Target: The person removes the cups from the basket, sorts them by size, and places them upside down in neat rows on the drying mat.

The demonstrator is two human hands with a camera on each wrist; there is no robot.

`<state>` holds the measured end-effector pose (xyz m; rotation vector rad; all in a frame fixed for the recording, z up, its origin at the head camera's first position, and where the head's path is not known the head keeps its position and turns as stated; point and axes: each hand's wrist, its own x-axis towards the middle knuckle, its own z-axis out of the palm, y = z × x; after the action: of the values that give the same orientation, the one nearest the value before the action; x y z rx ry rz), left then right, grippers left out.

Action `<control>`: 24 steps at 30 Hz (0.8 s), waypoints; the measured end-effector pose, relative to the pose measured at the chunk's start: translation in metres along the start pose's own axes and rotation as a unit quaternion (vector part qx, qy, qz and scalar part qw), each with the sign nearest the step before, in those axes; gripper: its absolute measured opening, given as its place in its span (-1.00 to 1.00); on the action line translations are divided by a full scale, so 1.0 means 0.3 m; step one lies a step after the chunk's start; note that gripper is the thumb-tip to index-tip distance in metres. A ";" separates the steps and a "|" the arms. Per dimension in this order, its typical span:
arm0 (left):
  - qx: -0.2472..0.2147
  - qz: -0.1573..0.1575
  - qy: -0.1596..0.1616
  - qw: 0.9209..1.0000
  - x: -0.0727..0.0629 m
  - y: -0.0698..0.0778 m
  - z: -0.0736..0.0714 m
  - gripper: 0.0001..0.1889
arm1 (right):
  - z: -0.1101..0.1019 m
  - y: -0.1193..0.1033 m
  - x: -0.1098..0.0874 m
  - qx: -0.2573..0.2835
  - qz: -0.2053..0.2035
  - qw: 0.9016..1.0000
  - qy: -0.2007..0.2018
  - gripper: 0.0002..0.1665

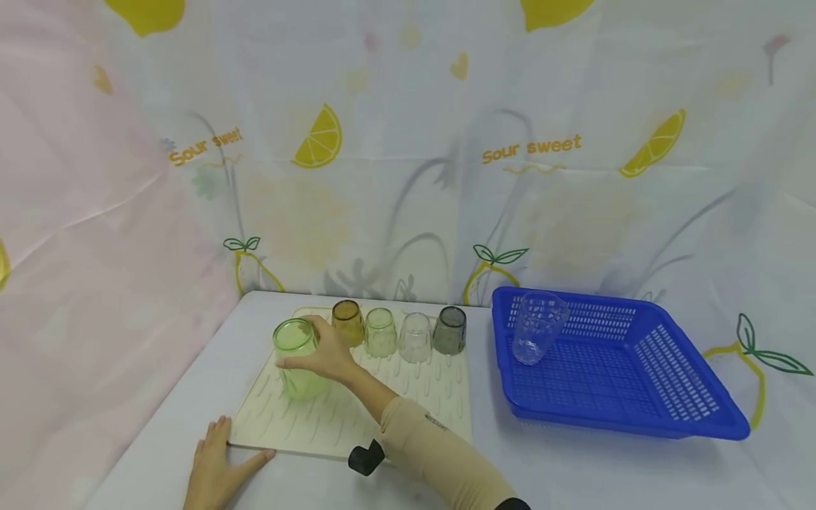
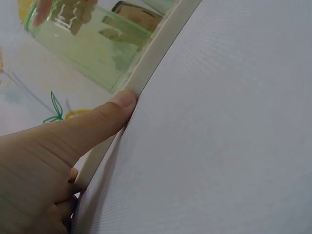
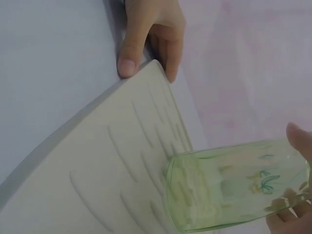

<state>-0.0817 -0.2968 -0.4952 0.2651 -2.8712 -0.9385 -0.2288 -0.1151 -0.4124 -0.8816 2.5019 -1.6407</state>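
My right hand (image 1: 328, 350) grips a tall green glass (image 1: 302, 386) near its upper end, thumb on one side and fingers on the other. The glass stands upright over the left part of a cream ridged drying mat (image 1: 331, 428); its lower end is at the mat in the right wrist view. At the mat's near left corner, my left hand (image 1: 213, 460) holds the edges, the thumb (image 2: 105, 117) against the front side and the fingers along the left side. Behind the green glass, an amber glass (image 1: 348, 327), a pale green glass (image 1: 381, 336), a clear glass (image 1: 416, 340) and a grey glass (image 1: 450, 333) stand in a row.
A blue plastic basket (image 1: 612, 423) sits at the right of the white table (image 1: 185, 397). Inside it, a clear tumbler (image 1: 538, 329) leans at the left wall. A lemon-printed cloth (image 1: 408, 177) hangs behind the table, with pink cloth at the left.
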 end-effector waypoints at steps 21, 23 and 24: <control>0.020 0.007 0.021 1.000 -0.001 -0.002 0.006 0.08 | 0.012 0.013 -0.009 0.021 0.057 0.998 -0.023 0.06; 0.021 0.009 0.024 0.999 -0.002 -0.002 0.007 0.07 | 0.000 0.013 -0.022 0.034 0.062 0.997 -0.026 0.10; 0.021 0.010 0.026 0.999 -0.003 -0.002 0.008 0.07 | -0.008 0.013 -0.030 0.040 0.064 0.997 -0.025 0.11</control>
<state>-0.0813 -0.2958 -0.4975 0.2605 -2.8425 -0.8569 -0.2238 -0.1077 -0.4170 -0.7299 2.3871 -1.6441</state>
